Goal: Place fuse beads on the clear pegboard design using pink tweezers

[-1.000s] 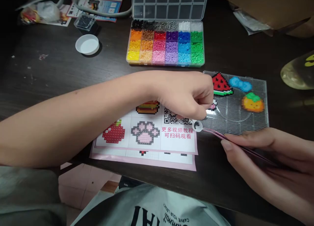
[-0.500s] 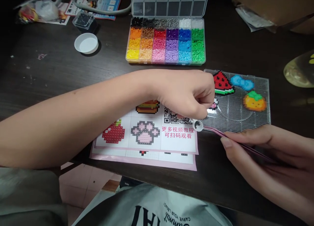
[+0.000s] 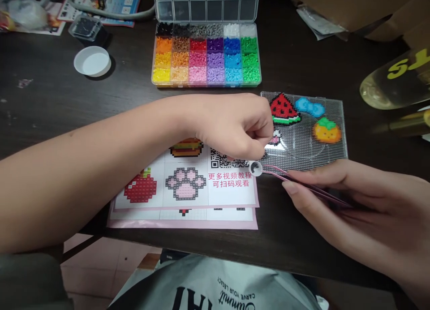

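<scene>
My left hand (image 3: pixel 235 126) is closed in a fist with its thumb side down, beside the left edge of a clear pegboard (image 3: pixel 298 153). Under its fingers pokes out a small white scoop (image 3: pixel 256 168) with a few dark beads in it; the handle is hidden. Thumb and fingers of my right hand (image 3: pixel 366 211) hold pink tweezers (image 3: pixel 319 192), their tips at the scoop's rim. On the pegboard lie a watermelon slice (image 3: pixel 284 109), a blue bow (image 3: pixel 310 107) and an orange fruit (image 3: pixel 327 131) made of beads. A white and pink piece is partly covered by my left hand.
Behind stands an open bead box (image 3: pixel 206 84) with many colours. Printed pattern sheets (image 3: pixel 186 187) lie beneath my left forearm. A white round lid (image 3: pixel 92 61) and a small clear tub (image 3: pixel 88 28) are at the far left. A bottle (image 3: pixel 383 88) lies at the right.
The view has swung right, so everything sits further left. The tweezers' arms look wider apart near the scoop. Both hands keep almost the same pose.
</scene>
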A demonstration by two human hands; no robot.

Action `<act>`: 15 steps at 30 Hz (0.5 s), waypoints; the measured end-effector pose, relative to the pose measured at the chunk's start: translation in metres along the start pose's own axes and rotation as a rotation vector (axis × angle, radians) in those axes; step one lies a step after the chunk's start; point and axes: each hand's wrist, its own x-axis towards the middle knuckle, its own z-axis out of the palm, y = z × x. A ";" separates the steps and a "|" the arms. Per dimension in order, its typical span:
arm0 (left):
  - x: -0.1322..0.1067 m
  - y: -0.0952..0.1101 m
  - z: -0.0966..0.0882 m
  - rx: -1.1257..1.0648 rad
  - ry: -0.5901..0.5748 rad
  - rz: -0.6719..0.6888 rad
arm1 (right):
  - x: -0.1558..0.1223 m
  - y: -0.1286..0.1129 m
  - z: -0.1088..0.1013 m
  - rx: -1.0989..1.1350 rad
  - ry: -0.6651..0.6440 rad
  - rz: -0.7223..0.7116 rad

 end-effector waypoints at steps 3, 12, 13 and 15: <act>0.000 0.002 0.000 0.001 -0.005 -0.006 | -0.002 0.000 0.000 0.011 0.002 0.006; 0.000 0.000 0.000 0.000 -0.006 -0.014 | 0.004 -0.006 0.000 0.035 -0.058 -0.022; 0.000 0.000 0.000 -0.001 -0.009 -0.018 | 0.006 -0.007 0.001 0.034 -0.071 -0.030; 0.000 -0.001 -0.001 -0.010 -0.019 -0.034 | 0.008 -0.008 0.001 0.034 -0.082 -0.049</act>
